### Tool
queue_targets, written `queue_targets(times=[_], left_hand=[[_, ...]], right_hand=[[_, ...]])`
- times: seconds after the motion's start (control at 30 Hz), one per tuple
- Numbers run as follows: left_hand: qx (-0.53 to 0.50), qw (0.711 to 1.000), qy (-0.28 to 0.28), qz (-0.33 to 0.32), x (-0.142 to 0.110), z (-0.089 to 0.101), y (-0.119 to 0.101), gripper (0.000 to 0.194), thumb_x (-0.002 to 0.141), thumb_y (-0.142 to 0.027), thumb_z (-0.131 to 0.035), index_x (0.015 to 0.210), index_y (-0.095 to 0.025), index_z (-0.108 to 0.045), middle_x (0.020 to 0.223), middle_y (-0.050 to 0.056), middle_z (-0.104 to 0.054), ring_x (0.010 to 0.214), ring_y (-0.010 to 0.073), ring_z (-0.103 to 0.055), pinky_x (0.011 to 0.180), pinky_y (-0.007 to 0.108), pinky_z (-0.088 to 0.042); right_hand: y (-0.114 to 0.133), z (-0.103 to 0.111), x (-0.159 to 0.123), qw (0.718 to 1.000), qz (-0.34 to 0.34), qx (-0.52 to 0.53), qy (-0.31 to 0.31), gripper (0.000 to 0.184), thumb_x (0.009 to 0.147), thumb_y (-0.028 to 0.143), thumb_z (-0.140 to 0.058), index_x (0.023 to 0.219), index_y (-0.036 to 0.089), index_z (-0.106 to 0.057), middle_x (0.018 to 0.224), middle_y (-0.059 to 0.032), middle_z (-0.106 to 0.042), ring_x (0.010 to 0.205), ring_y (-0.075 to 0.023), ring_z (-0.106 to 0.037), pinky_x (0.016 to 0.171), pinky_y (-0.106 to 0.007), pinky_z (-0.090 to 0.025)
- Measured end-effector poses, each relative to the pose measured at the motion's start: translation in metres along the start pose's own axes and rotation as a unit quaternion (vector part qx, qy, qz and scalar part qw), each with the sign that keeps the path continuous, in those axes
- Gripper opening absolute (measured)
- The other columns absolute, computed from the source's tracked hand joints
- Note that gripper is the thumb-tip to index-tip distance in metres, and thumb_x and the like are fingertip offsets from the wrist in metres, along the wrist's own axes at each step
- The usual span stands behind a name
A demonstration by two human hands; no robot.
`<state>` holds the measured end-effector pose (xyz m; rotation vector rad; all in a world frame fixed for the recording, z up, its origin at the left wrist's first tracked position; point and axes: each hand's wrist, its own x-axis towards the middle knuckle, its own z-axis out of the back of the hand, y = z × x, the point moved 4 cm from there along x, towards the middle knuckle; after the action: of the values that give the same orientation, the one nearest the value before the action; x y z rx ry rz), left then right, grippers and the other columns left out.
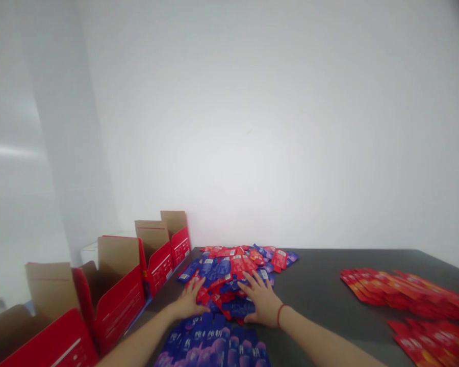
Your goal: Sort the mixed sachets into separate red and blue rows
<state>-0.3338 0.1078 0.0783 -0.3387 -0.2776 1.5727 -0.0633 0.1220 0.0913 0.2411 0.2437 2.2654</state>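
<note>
A loose heap of red and blue sachets (224,267) lies on the dark table in front of me. My left hand (191,300) rests at the heap's near left side, fingers spread. On the right side of the heap, my right hand (262,300) has its fingers stretched out over the sachets, with a red band around the wrist. Neither hand grips a sachet. Between my forearms, nearest to me, blue-purple sachets (214,344) overlap in neat rows, printed side up. Their near end is cut off by the frame.
Open red cardboard boxes (118,306) with raised brown flaps stand in a row along the table's left edge. Red-orange sachets (398,290) overlap in rows on the right of the dark table (313,285). A white wall (252,127) rises behind the table.
</note>
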Motion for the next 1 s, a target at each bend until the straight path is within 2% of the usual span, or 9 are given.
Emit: queue_targets(times=[0.07,0.17,0.3,0.53,0.7,0.8,0.87,0.93,1.0], left_hand=[[0.016,1.000,0.017,0.001,0.012,-0.007,-0.002,0.115,0.054,-0.060,-0.072,0.148,-0.019,-0.019,0.155,0.016,0.002,0.140,0.0372,-0.006,0.111,0.048,-0.016],[0.028,0.999,0.029,-0.005,0.028,-0.013,-0.005,0.113,0.059,-0.062,-0.069,0.148,-0.019,-0.014,0.155,0.016,0.009,0.140,0.0356,0.003,0.112,0.047,-0.010],[0.027,0.998,0.044,-0.027,0.048,-0.022,-0.018,0.110,0.062,-0.064,-0.068,0.149,-0.024,-0.012,0.155,0.013,0.014,0.140,0.0354,0.007,0.112,0.048,-0.009],[-0.002,0.994,0.073,-0.084,0.086,-0.049,-0.070,0.115,0.055,-0.065,-0.074,0.148,-0.030,-0.015,0.155,0.008,0.016,0.140,0.0404,0.003,0.111,0.050,-0.015],[-0.019,0.991,0.073,-0.109,0.094,-0.069,-0.114,0.116,0.054,-0.066,-0.073,0.148,-0.030,-0.016,0.156,0.007,0.013,0.139,0.0413,0.005,0.111,0.052,-0.012],[-0.026,0.993,0.054,-0.100,0.092,-0.079,-0.135,0.117,0.053,-0.067,-0.073,0.148,-0.028,-0.017,0.156,0.010,0.008,0.139,0.0438,0.000,0.110,0.056,-0.014],[-0.031,0.995,0.041,-0.089,0.092,-0.078,-0.140,0.118,0.049,-0.068,-0.075,0.147,-0.028,-0.023,0.156,0.012,-0.002,0.137,0.0456,-0.011,0.107,0.055,-0.023],[-0.035,0.996,0.018,-0.077,0.096,-0.064,-0.134,0.107,0.050,-0.069,-0.073,0.142,-0.029,-0.036,0.153,0.011,-0.022,0.134,0.0405,-0.028,0.105,0.047,-0.032],[-0.035,0.998,-0.030,-0.051,0.102,-0.037,-0.112,0.080,0.066,-0.069,-0.062,0.134,-0.029,-0.047,0.143,0.008,-0.039,0.129,0.0307,-0.041,0.105,0.037,-0.034]], right_hand=[[0.001,-0.008,0.013,0.999,0.022,0.002,0.024,0.101,0.058,0.048,-0.075,0.145,0.034,-0.025,0.157,-0.0057,-0.007,0.140,-0.0404,0.000,0.103,-0.070,-0.004],[-0.003,-0.016,0.030,0.998,0.032,0.017,0.046,0.097,0.061,0.052,-0.071,0.145,0.037,-0.023,0.158,-0.0031,-0.006,0.140,-0.0406,0.000,0.102,-0.071,-0.006],[-0.023,-0.018,0.039,0.999,0.014,0.027,0.020,0.085,0.067,0.051,-0.066,0.143,0.038,-0.029,0.157,-0.0017,-0.012,0.140,-0.0386,-0.002,0.104,-0.067,-0.009],[-0.081,-0.012,0.016,0.999,-0.029,0.029,-0.026,0.077,0.071,0.054,-0.061,0.141,0.038,-0.033,0.156,-0.0008,-0.015,0.141,-0.0355,-0.004,0.105,-0.066,-0.011],[-0.120,-0.005,-0.008,0.998,-0.027,0.029,-0.043,0.076,0.072,0.059,-0.060,0.141,0.037,-0.035,0.155,-0.0018,-0.019,0.141,-0.0344,-0.006,0.106,-0.064,-0.013],[-0.137,0.001,-0.016,0.998,-0.004,0.038,-0.058,0.076,0.072,0.063,-0.059,0.140,0.034,-0.038,0.154,-0.0042,-0.025,0.140,-0.0346,-0.011,0.108,-0.060,-0.016],[-0.147,0.008,-0.020,0.995,0.030,0.043,-0.083,0.070,0.076,0.063,-0.055,0.137,0.030,-0.044,0.150,-0.0065,-0.032,0.138,-0.0323,-0.021,0.110,-0.055,-0.020],[-0.158,0.018,-0.021,0.989,0.051,0.045,-0.133,0.056,0.084,0.059,-0.047,0.130,0.027,-0.052,0.142,-0.0079,-0.044,0.133,-0.0279,-0.033,0.109,-0.049,-0.026],[-0.177,0.031,-0.021,0.980,0.016,0.034,-0.197,0.044,0.090,0.053,-0.038,0.118,0.025,-0.059,0.131,-0.0073,-0.055,0.125,-0.0231,-0.044,0.107,-0.042,-0.031]])
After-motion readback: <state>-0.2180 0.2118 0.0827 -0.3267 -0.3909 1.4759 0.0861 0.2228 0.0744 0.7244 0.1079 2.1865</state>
